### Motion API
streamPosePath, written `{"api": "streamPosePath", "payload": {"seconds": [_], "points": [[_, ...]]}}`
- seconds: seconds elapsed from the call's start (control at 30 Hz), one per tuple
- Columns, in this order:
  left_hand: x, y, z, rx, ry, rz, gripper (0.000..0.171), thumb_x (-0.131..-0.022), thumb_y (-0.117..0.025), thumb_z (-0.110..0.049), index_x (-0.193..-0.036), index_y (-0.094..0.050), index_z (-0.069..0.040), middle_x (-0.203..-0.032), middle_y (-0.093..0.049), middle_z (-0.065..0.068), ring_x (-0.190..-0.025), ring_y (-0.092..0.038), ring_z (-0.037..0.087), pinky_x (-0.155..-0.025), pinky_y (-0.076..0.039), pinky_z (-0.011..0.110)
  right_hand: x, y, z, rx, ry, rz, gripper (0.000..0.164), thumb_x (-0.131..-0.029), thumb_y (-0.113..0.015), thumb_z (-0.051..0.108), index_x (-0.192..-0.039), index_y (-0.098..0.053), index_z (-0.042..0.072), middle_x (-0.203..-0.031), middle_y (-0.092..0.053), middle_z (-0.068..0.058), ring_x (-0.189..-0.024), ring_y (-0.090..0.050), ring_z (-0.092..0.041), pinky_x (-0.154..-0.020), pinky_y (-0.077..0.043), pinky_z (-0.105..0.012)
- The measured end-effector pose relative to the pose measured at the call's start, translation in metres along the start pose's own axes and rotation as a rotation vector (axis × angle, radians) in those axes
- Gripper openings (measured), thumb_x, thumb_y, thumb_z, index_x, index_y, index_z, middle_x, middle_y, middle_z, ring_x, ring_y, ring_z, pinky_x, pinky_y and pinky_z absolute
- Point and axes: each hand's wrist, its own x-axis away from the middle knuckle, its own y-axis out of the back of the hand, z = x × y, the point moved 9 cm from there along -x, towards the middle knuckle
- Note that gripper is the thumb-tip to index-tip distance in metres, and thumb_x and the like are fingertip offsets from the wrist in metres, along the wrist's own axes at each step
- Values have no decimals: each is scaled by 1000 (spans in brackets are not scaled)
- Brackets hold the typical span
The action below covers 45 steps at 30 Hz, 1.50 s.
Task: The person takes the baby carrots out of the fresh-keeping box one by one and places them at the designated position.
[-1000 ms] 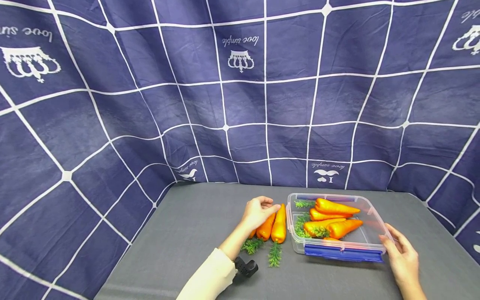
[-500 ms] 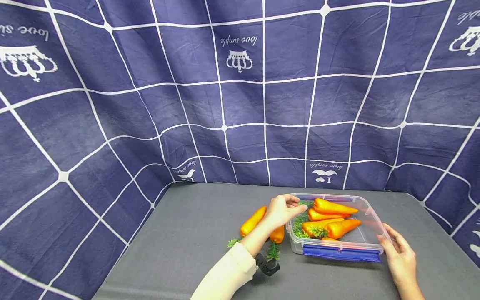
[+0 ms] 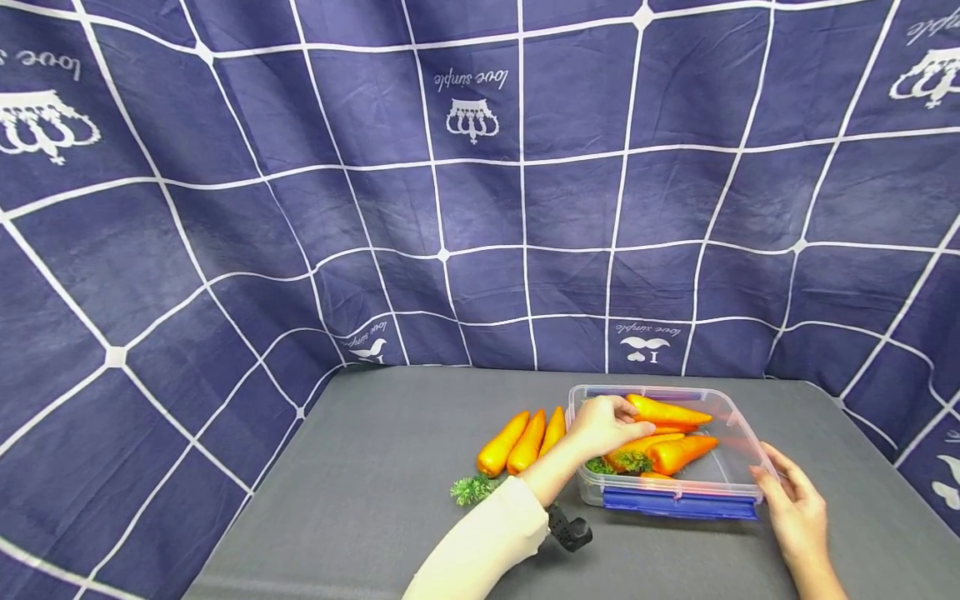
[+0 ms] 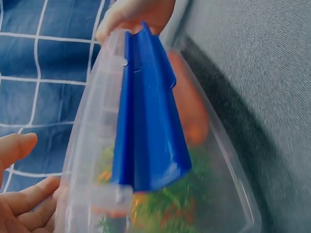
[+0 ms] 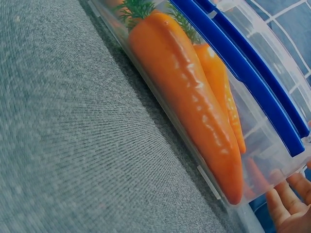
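Note:
A clear plastic food container [image 3: 738,475] with a blue latch [image 3: 678,503] stands on the table at the right of the head view, without a lid over it. Several carrots with green tops lie in it, among them a carrot [image 3: 667,411] along the back. My left hand [image 3: 606,425] is over the container's left part, thumb and fingers apart, with nothing seen between them. With my right hand [image 3: 801,508] I hold the container's right end, thumb at the rim. Through the wall, the right wrist view shows a large carrot [image 5: 187,97].
Left of the container lie three loose carrots, the outermost carrot [image 3: 502,446] with its leafy top [image 3: 472,490] toward me. A black wrist device [image 3: 570,530] sits on the left wrist. A blue checked cloth [image 3: 480,208] hangs behind the grey table [image 3: 337,500].
My left hand has moved right, from above the loose carrots to above the container, uncovering them. The right hand stays at the container's right end.

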Motion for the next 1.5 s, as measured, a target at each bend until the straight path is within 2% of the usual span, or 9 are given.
{"api": "streamPosePath", "payload": {"seconds": [0.23,0.4,0.6,0.83,0.97,1.1,1.17,1.37,1.5], "points": [[-9,-27,1,-97,61,62,31,-78,-81,-34,-96,-76,-9,-75,-68,-10,-68,-57,-3,-63,-42,11,0,1,-3,45,-32,-1,39,-93,-62,3,-123,-67,27,-88,-67,25,-79,-57,10,-62,-39,-10],[-16,-39,4,-224,106,84,29,-74,-83,-38,-91,-77,-15,-78,-68,-13,-76,-59,0,-67,-42,10,0,1,-1,35,-18,1,40,-93,-61,1,-124,-66,26,-85,-68,25,-81,-59,11,-66,-39,-7],[-18,-54,8,-359,134,114,27,-72,-84,-44,-82,-76,-20,-75,-66,-16,-75,-59,1,-64,-41,11,-1,1,-2,34,-18,9,40,-93,-61,1,-126,-66,25,-87,-68,26,-82,-59,11,-66,-40,-7],[-15,-62,6,-533,143,112,33,-68,-85,-51,-70,-69,-23,-61,-55,-16,-65,-52,3,-56,-35,13,-1,1,-1,13,-12,-1,40,-93,-62,1,-126,-66,22,-91,-68,25,-83,-59,11,-66,-40,-7],[-17,-65,4,-591,139,121,31,-68,-85,-52,-72,-71,-24,-60,-54,-14,-63,-50,4,-55,-34,15,-1,1,0,-17,1,-2,39,-92,-62,0,-125,-66,20,-91,-69,22,-83,-60,10,-66,-40,-7],[-17,-65,6,-565,155,113,31,-67,-86,-50,-73,-72,-24,-63,-56,-15,-66,-51,4,-56,-35,15,-1,0,1,-18,5,1,39,-93,-61,0,-125,-67,20,-87,-70,22,-81,-60,10,-65,-40,-7],[-17,-63,8,-523,172,104,31,-66,-87,-49,-69,-70,-23,-62,-55,-14,-65,-50,5,-56,-35,15,-1,0,1,0,4,0,39,-93,-61,0,-125,-66,21,-86,-69,24,-81,-60,10,-65,-40,-7],[-15,-55,15,-316,250,71,30,-63,-91,-40,-66,-70,-19,-64,-57,-13,-62,-50,5,-55,-39,17,-2,-1,1,11,1,4,39,-93,-60,0,-124,-66,23,-84,-68,25,-81,-60,11,-66,-40,-7],[-14,-51,17,-198,262,68,27,-63,-92,-35,-71,-74,-16,-67,-62,-13,-64,-52,4,-58,-41,16,-1,0,0,3,-2,9,40,-93,-60,0,-125,-66,24,-83,-68,24,-81,-60,11,-66,-40,-6]]}}
